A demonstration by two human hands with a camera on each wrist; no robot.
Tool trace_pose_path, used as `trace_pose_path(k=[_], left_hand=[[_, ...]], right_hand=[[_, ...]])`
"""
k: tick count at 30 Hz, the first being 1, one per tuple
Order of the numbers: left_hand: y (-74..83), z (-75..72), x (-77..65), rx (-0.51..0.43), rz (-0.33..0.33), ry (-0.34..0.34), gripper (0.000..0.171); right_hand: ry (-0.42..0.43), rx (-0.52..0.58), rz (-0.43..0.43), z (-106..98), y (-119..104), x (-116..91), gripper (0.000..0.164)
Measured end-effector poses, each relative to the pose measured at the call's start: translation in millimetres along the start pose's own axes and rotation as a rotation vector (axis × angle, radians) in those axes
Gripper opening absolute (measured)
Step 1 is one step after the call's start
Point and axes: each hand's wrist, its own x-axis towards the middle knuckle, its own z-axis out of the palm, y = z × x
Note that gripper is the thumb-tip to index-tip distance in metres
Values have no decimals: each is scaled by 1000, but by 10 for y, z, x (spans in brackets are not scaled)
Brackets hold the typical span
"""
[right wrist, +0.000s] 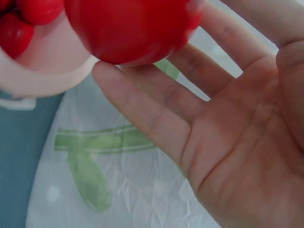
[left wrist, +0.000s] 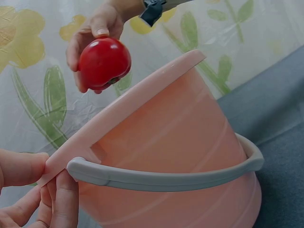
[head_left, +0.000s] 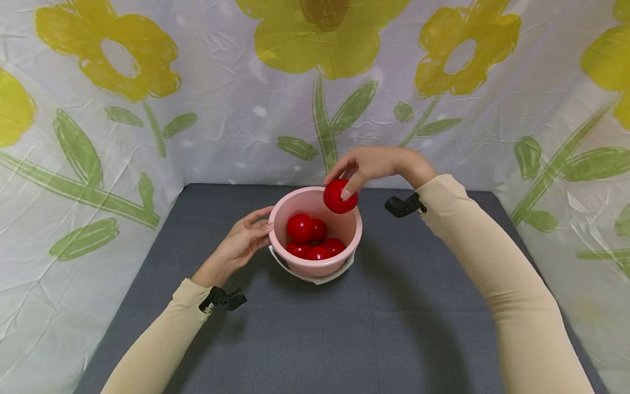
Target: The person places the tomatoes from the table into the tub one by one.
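Observation:
A pink bucket [head_left: 339, 221] with a pale handle [left wrist: 166, 180] hanging down its front stands toward the back of the dark table. My left hand [head_left: 239, 244] pinches its rim on the left side, thumb and fingers on either side of the edge in the left wrist view. Over the bucket's right rim, my right hand [head_left: 371, 163] holds a red tomato [head_left: 339, 197] between thumb and fingertips. The held tomato [left wrist: 105, 64] shows a dark stem end underneath in the left wrist view. Several more red tomatoes [head_left: 299, 227] lie inside the bucket, partly hiding one another.
A dark grey cloth [head_left: 315, 339] covers the table. White fabric with yellow flowers [head_left: 320, 33] and green leaves hangs behind and along both sides. Each wrist wears a black camera mount [head_left: 223, 299].

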Motion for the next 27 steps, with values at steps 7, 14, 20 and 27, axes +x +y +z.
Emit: trace_pose_path(k=[7, 14, 20, 27], left_hand=[[-10, -7, 8, 8, -1, 5, 58], [-8, -5, 8, 5, 0, 3, 60], [-8, -15, 7, 12, -2, 6, 61], [8, -9, -8, 13, -11, -6, 61]], right_hand=[[-61, 16, 18, -4, -65, 202, 48], [-90, 15, 16, 4, -103, 361, 49], [-103, 40, 42, 7, -130, 458, 49], [-120, 76, 57, 43, -124, 552, 50]])
